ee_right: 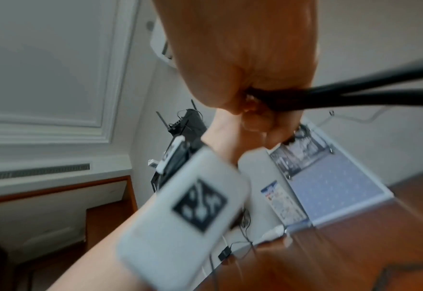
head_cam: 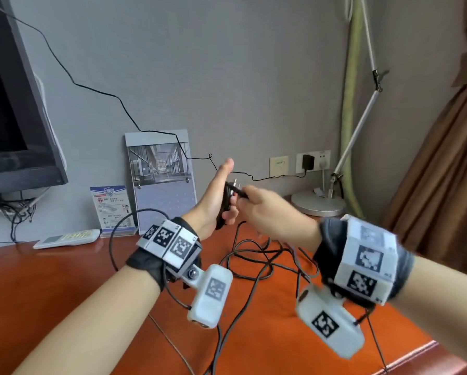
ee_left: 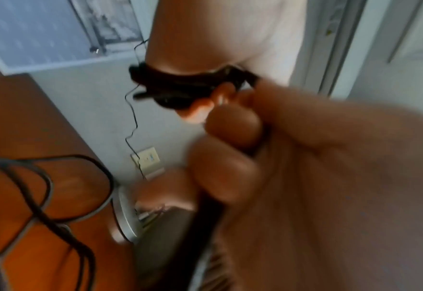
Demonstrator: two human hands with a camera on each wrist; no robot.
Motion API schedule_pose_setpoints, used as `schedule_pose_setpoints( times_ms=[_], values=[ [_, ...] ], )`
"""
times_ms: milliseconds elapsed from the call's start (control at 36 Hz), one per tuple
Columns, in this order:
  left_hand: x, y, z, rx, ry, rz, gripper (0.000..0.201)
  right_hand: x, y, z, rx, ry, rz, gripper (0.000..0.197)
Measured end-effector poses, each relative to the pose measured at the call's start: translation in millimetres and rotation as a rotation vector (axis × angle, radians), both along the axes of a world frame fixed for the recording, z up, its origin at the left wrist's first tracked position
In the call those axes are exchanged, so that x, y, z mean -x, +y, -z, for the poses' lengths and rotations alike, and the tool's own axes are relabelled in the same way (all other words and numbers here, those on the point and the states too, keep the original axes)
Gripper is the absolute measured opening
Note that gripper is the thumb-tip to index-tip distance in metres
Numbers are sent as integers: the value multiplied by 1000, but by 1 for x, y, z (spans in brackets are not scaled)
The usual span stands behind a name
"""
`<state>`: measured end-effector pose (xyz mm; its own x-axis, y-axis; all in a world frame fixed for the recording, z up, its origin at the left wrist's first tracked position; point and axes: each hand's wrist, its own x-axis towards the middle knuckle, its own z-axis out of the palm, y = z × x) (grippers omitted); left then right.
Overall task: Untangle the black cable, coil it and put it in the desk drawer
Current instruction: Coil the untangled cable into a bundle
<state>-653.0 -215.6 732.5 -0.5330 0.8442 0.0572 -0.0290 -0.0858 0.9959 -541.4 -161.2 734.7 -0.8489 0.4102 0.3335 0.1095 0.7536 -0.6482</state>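
Note:
The black cable [head_cam: 227, 201] is partly gathered into loops inside my raised left hand [head_cam: 217, 197], whose fingers curl round the bundle while the thumb points up. My right hand [head_cam: 256, 204] pinches a strand of it beside the plug end [head_cam: 236, 184]. The rest of the cable lies in loose tangled loops [head_cam: 256, 255] on the orange-brown desk [head_cam: 64, 280]. In the left wrist view my left hand [ee_left: 230, 141] grips the cable [ee_left: 205, 216]. In the right wrist view my right hand [ee_right: 243, 69] holds two taut strands [ee_right: 330, 94]. No drawer is in view.
A dark monitor [head_cam: 10, 104] stands at the left, with a white remote [head_cam: 67, 238], a leaflet stand [head_cam: 113, 207] and a calendar [head_cam: 162, 180] against the wall. A lamp base [head_cam: 317, 203] sits at the back right. A thin charger wire [head_cam: 124, 104] runs to a wall socket [head_cam: 308, 161].

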Motion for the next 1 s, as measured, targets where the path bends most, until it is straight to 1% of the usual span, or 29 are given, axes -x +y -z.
schedule_pose_setpoints(
  times_ms=[56, 83, 139, 194, 278, 306, 361, 389, 444, 472, 556, 611, 639, 667, 694, 750, 778, 806, 833, 889, 917, 944, 1000],
  values=[
    [-3, 7, -1, -56, -44, -66, 48, 5, -10, 15, 45, 20, -27, 26],
    [-3, 10, -2, -97, -89, -99, 43, 7, -14, 22, 80, 31, -40, 25],
    [2, 12, -6, -195, -217, -165, 37, 4, -18, 31, 239, 55, -101, 11],
    [14, 8, -15, -309, -354, -225, 37, -3, -16, 45, 398, 12, -229, 20],
    [30, -7, -34, -487, -581, -212, 38, -14, -6, 66, 501, -80, -423, 28],
    [31, -12, -41, -539, -635, -195, 37, -15, 0, 70, 546, -99, -461, 29],
    [29, -20, -51, -612, -685, -152, 38, -14, 17, 72, 632, -126, -513, 33],
    [26, -23, -55, -624, -690, -116, 39, -12, 26, 70, 659, -136, -523, 34],
    [17, -31, -58, -582, -679, 20, 41, -8, 46, 60, 648, -161, -509, 25],
    [13, -35, -57, -539, -685, 142, 43, -6, 54, 54, 609, -176, -503, 20],
    [2, -41, -45, -381, -753, 674, 41, -2, 74, 36, 455, -251, -443, 20],
    [-6, -42, -39, -295, -683, 872, 33, -1, 83, 22, 360, -304, -412, 23],
    [-9, -42, -36, -245, -657, 960, 30, -1, 85, 14, 333, -319, -395, 19],
    [-11, -41, -33, -183, -637, 1046, 29, -1, 88, 6, 299, -339, -383, 18],
    [-12, -39, -30, -111, -605, 1111, 29, -1, 90, -2, 256, -366, -373, 22],
    [-14, -37, -25, 54, -462, 1173, 29, 1, 90, -18, 133, -445, -337, 32],
    [-15, -36, -24, 151, -348, 1183, 30, 3, 89, -24, 55, -496, -307, 30],
    [-19, -36, -24, 266, -213, 1165, 31, 4, 86, -31, -27, -552, -277, 28],
    [-25, -36, -24, 392, -51, 1102, 32, 7, 85, -37, -87, -620, -238, 27],
    [-37, -36, -23, 604, 322, 898, 35, 10, 76, -47, -151, -755, -194, 17],
    [-42, -35, -21, 681, 503, 807, 36, 11, 71, -52, -157, -808, -195, 17],
    [-46, -33, -19, 745, 669, 726, 38, 12, 70, -56, -144, -840, -193, 23],
    [-44, -29, -11, 825, 975, 531, 43, 13, 67, -64, -146, -824, -155, 33]
  ],
)
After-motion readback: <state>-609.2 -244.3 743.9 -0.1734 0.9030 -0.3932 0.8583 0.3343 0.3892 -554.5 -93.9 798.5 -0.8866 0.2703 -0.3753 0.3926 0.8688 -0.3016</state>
